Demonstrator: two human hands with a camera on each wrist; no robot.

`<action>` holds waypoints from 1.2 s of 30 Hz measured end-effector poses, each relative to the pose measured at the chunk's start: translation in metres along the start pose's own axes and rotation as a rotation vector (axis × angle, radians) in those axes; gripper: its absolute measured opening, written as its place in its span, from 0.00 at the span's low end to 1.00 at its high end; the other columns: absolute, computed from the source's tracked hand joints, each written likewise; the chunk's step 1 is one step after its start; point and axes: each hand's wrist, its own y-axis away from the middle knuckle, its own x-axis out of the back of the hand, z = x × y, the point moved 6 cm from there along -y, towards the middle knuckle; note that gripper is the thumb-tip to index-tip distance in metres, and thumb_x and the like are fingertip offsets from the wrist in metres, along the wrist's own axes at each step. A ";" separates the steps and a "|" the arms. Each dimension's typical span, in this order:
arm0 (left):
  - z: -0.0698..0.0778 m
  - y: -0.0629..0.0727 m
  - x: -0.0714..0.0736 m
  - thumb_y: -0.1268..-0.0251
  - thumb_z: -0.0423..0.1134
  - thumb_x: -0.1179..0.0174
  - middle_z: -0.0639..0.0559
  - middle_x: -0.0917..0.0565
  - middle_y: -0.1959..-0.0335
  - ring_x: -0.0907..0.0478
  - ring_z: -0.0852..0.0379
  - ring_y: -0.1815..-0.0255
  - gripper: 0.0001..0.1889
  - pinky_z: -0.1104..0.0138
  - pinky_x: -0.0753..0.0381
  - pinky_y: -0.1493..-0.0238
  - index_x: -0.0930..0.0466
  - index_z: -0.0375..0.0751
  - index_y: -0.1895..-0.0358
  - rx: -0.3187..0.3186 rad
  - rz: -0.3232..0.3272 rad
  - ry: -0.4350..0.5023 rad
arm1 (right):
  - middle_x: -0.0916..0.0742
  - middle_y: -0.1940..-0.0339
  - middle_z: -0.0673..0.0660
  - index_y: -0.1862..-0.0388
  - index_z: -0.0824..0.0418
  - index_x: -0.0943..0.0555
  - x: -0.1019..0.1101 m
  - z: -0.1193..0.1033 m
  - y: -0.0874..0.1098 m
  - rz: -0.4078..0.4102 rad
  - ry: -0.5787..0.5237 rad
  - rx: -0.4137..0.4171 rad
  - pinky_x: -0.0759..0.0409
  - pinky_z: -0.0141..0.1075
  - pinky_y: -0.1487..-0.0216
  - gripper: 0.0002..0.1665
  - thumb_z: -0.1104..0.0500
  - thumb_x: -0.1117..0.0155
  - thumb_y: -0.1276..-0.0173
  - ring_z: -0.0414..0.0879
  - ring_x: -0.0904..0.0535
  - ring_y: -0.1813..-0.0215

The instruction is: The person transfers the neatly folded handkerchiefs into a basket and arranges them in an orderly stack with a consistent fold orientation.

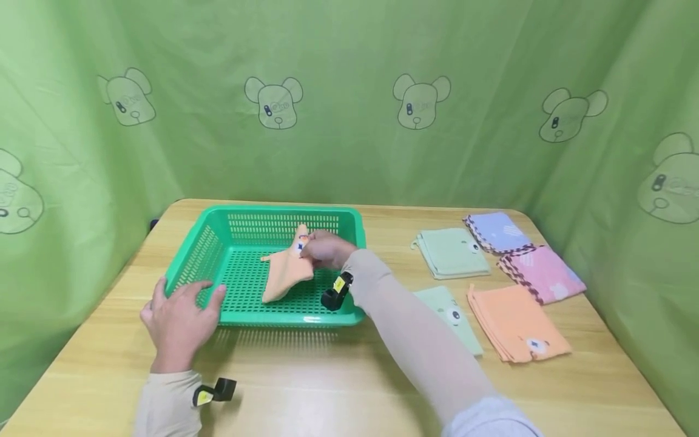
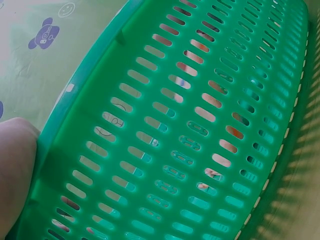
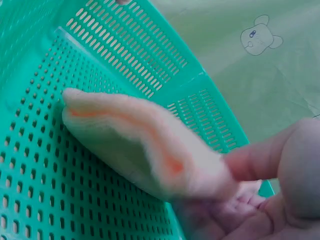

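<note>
A folded orange washcloth (image 1: pixel 286 273) with an eye design hangs inside the green basket (image 1: pixel 289 320), its lower end close to the perforated floor. My right hand (image 1: pixel 327 249) pinches its upper edge between thumb and fingers. In the right wrist view, the layered folds of the washcloth (image 3: pixel 125 120) face the camera, slightly blurred. At the basket's near left corner, my left hand (image 1: pixel 180 321) holds the rim, with the thumb over the front edge. Only part of that hand (image 2: pixel 15 165) appears in the left wrist view, against the rim; its other fingers are hidden there.
To the right on the wooden table (image 1: pixel 327 388) lie folded washcloths: two green (image 1: pixel 453 252), one orange (image 1: pixel 516 321), one pink (image 1: pixel 540 273) and one blue (image 1: pixel 499 230). My right forearm partly covers the nearer green one. A green curtain (image 1: pixel 349 152) surrounds the table.
</note>
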 end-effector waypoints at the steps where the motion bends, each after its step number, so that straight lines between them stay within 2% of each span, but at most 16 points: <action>1: 0.000 0.000 0.000 0.29 0.63 0.56 0.33 0.25 0.39 0.55 0.25 0.28 0.30 0.30 0.55 0.41 0.23 0.40 0.42 -0.001 0.003 -0.001 | 0.20 0.59 0.62 0.49 0.74 0.31 0.001 0.001 0.000 0.009 0.024 -0.013 0.17 0.40 0.57 0.15 0.76 0.50 0.34 0.51 0.20 0.62; 4: 0.000 0.000 0.000 0.29 0.63 0.56 0.33 0.24 0.39 0.54 0.26 0.28 0.30 0.31 0.54 0.41 0.22 0.41 0.43 0.000 0.012 -0.002 | 0.21 0.58 0.63 0.48 0.77 0.30 0.001 0.002 0.001 0.021 0.080 -0.038 0.17 0.43 0.55 0.16 0.76 0.49 0.36 0.52 0.20 0.60; 8: -0.002 0.000 0.001 0.29 0.63 0.56 0.33 0.24 0.39 0.54 0.26 0.28 0.30 0.31 0.53 0.42 0.22 0.41 0.43 -0.001 0.011 -0.005 | 0.20 0.60 0.63 0.55 0.76 0.27 0.003 0.003 0.002 0.042 0.166 -0.064 0.16 0.45 0.58 0.11 0.75 0.48 0.37 0.54 0.18 0.61; 14: -0.001 -0.001 0.003 0.29 0.63 0.57 0.32 0.26 0.39 0.55 0.25 0.28 0.31 0.31 0.55 0.41 0.23 0.41 0.42 0.003 -0.003 -0.007 | 0.19 0.58 0.65 0.46 0.77 0.28 0.004 0.002 0.006 0.094 0.239 -0.075 0.17 0.49 0.55 0.18 0.66 0.48 0.30 0.57 0.17 0.58; 20: 0.000 -0.002 0.002 0.29 0.63 0.56 0.32 0.25 0.39 0.55 0.26 0.28 0.31 0.31 0.55 0.41 0.23 0.41 0.42 0.002 -0.001 0.000 | 0.19 0.62 0.63 0.50 0.73 0.26 0.012 0.003 0.008 0.201 0.379 -0.056 0.16 0.44 0.70 0.15 0.70 0.48 0.36 0.52 0.19 0.70; 24: 0.002 -0.003 0.001 0.28 0.63 0.57 0.33 0.25 0.39 0.55 0.26 0.28 0.31 0.32 0.55 0.40 0.23 0.41 0.42 0.003 -0.006 -0.002 | 0.21 0.55 0.64 0.44 0.73 0.28 0.014 0.005 0.008 0.221 0.462 -0.081 0.16 0.43 0.73 0.21 0.74 0.49 0.37 0.53 0.19 0.68; 28: 0.002 -0.003 -0.001 0.28 0.63 0.57 0.33 0.25 0.39 0.55 0.26 0.28 0.31 0.32 0.55 0.40 0.23 0.41 0.42 0.003 -0.005 0.000 | 0.23 0.45 0.66 0.35 0.72 0.33 0.015 0.006 0.007 0.214 0.576 -0.118 0.17 0.41 0.77 0.26 0.71 0.51 0.32 0.53 0.19 0.72; 32: 0.002 -0.003 0.000 0.29 0.63 0.56 0.33 0.25 0.39 0.55 0.26 0.28 0.31 0.32 0.55 0.40 0.23 0.41 0.42 0.005 0.002 0.001 | 0.25 0.43 0.66 0.29 0.70 0.39 0.013 0.007 0.006 0.177 0.719 -0.143 0.28 0.33 0.84 0.29 0.68 0.54 0.29 0.45 0.30 0.83; 34: 0.002 -0.002 0.000 0.29 0.63 0.56 0.33 0.25 0.39 0.55 0.26 0.28 0.31 0.32 0.55 0.40 0.23 0.41 0.42 0.007 0.001 0.002 | 0.26 0.46 0.65 0.28 0.70 0.39 0.012 0.008 0.005 0.155 0.775 -0.158 0.36 0.33 0.85 0.30 0.69 0.55 0.30 0.43 0.39 0.85; 36: 0.001 -0.001 0.000 0.29 0.63 0.56 0.33 0.25 0.39 0.55 0.26 0.28 0.30 0.32 0.55 0.40 0.23 0.41 0.42 0.009 -0.001 0.002 | 0.24 0.52 0.64 0.31 0.70 0.36 0.011 0.008 0.005 0.139 0.842 -0.173 0.40 0.33 0.84 0.28 0.69 0.56 0.30 0.42 0.42 0.85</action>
